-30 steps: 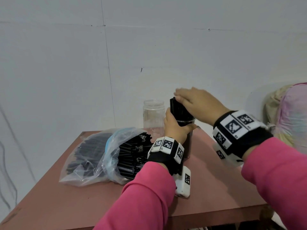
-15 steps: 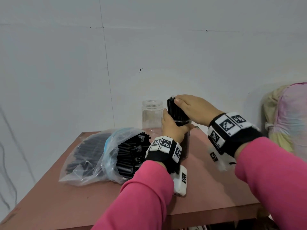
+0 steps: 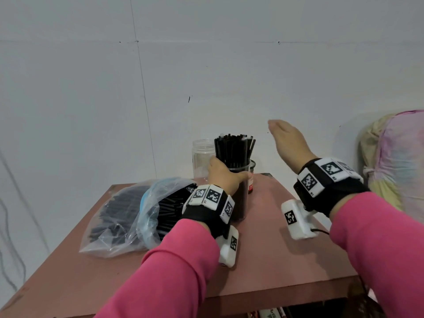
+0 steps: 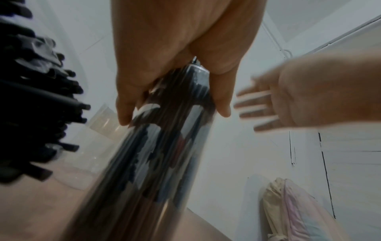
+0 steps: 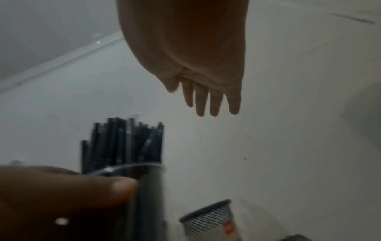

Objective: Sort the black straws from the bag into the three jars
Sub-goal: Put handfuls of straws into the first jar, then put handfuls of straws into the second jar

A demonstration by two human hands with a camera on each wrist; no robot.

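A clear jar [image 3: 241, 204] packed with upright black straws [image 3: 234, 151] stands at the back middle of the table. My left hand [image 3: 226, 177] grips this jar just below its rim, thumb on the right side. My right hand [image 3: 283, 136] hovers open to the right of the straw tops, fingers straight and touching nothing; the right wrist view shows its fingers [image 5: 206, 101] above the straws [image 5: 123, 143]. An empty clear jar [image 3: 202, 157] stands behind on the left. A clear plastic bag [image 3: 119, 216] of black straws lies on the table's left half.
A dark mesh cup with a red label [image 3: 252, 180] stands right behind the filled jar. The brown table [image 3: 275, 260] ends close in front and at the right. A pink and yellow cloth bundle [image 3: 397, 157] sits beyond the right edge. A white wall is close behind.
My right hand has lifted off the straw tops and swung up and to the right, open. The left hand keeps its grip on the jar.
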